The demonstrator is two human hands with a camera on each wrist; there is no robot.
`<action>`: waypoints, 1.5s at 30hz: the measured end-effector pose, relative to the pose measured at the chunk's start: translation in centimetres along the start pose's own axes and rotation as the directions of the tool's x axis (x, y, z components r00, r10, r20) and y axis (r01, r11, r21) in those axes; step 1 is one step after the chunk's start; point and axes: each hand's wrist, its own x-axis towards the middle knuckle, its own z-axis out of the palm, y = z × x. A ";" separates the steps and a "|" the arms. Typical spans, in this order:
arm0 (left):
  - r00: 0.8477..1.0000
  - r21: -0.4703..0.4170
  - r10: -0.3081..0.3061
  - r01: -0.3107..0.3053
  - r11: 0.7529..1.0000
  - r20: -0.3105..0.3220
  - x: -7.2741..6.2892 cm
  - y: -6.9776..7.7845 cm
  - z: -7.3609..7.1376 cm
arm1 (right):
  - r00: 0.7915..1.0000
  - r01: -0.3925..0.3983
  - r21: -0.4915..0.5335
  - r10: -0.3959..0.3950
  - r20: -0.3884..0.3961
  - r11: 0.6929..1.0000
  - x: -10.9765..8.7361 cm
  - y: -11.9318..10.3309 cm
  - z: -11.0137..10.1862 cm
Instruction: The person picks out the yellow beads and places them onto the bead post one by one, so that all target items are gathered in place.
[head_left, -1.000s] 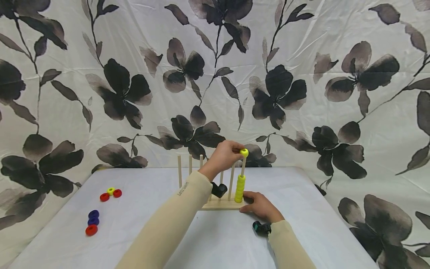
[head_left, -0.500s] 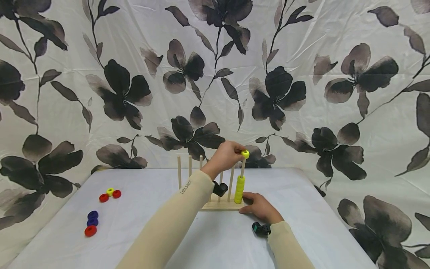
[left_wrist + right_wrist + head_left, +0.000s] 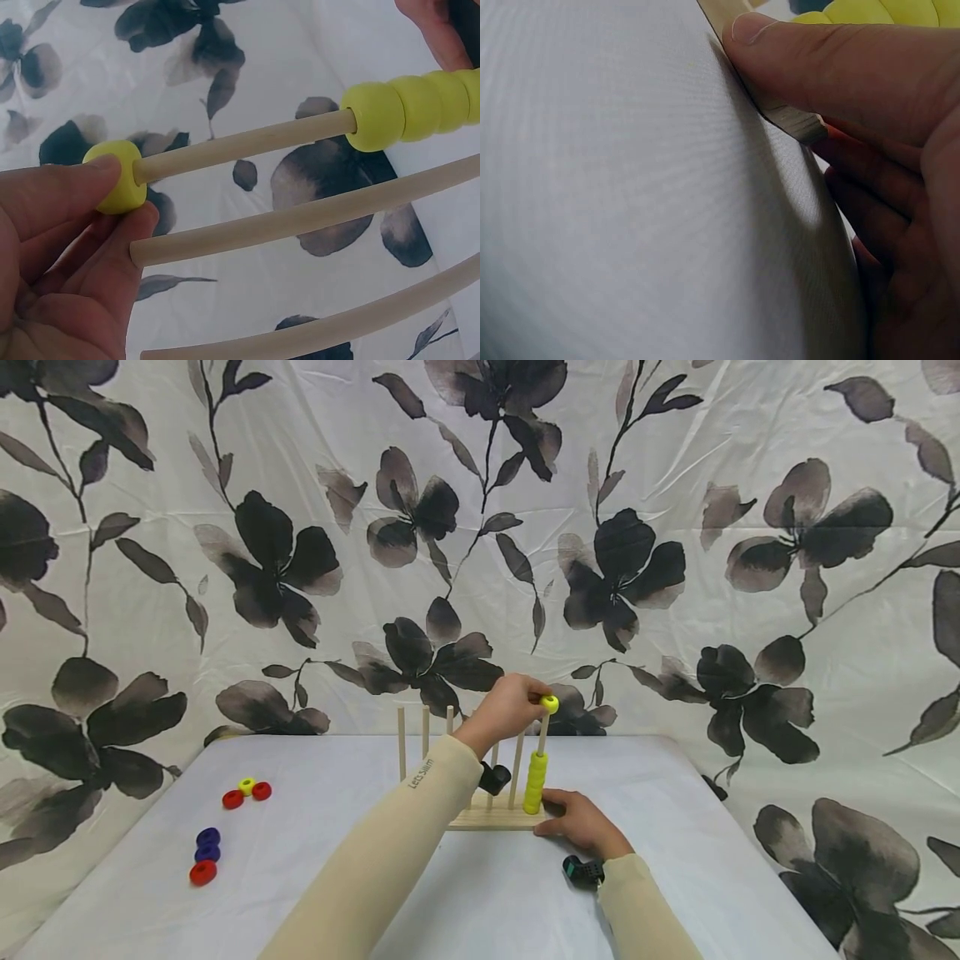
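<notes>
My left hand [image 3: 507, 714] pinches a yellow bead [image 3: 129, 193] between thumb and fingers, right at the top of the rightmost peg [image 3: 247, 142]. In the left wrist view the peg's tip meets the bead's hole. Lower on this peg sits a stack of several yellow beads [image 3: 536, 783]. Low at the right end, my right hand [image 3: 585, 822] grips the wooden base [image 3: 495, 818] of the peg rack. The right wrist view shows its thumb [image 3: 817, 71] along the base's edge, with the other fingers round the end, partly hidden.
Several bare pegs [image 3: 401, 743] stand left of the stack, some behind my left forearm. On the table's left lie red beads [image 3: 233, 799], a yellow bead [image 3: 247, 786] and blue beads [image 3: 207, 837]. A floral cloth [image 3: 480, 568] hangs behind the table.
My left hand and its yellow bead have shifted very slightly right and down at the peg's top. My right hand keeps its place on the base.
</notes>
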 end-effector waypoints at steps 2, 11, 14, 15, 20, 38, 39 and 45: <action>1.000 0.014 -0.003 0.003 1.000 -0.002 0.0 0.0 0.0 | 1.000 0.003 -0.002 -0.003 0.001 1.000 0.0 0.0 0.0; 1.000 0.051 -0.017 0.015 0.999 0.024 -0.2 0.3 -0.2 | 1.000 0.009 0.004 -0.009 0.000 1.000 0.1 0.2 -0.1; 1.000 0.089 -0.006 0.004 0.996 0.023 -0.3 0.3 -0.3 | 1.000 0.016 0.005 -0.016 0.001 1.000 0.0 0.2 0.0; 1.000 0.107 0.002 -0.004 0.994 0.020 -0.4 0.3 -0.4 | 1.000 0.017 0.007 -0.017 0.000 1.000 0.0 0.2 0.0; 1.000 0.146 0.015 -0.016 0.989 0.008 -0.4 0.2 -0.5 | 1.000 0.016 0.005 -0.016 -0.001 1.000 0.0 0.0 0.0; 0.976 -0.017 0.122 -0.127 0.992 -0.181 -2.1 -2.4 -0.9 | 0.999 0.046 -0.031 -0.047 -0.017 0.998 0.0 0.0 0.2; 0.972 -0.017 0.132 -0.138 0.990 -0.197 -2.2 -2.5 -1.1 | 0.999 0.041 -0.030 -0.042 -0.020 0.999 0.0 0.0 0.2; 0.957 0.000 0.160 -0.165 0.986 -0.241 -3.0 -2.8 -2.4 | 0.999 0.041 -0.028 -0.042 -0.017 0.999 0.2 0.3 0.2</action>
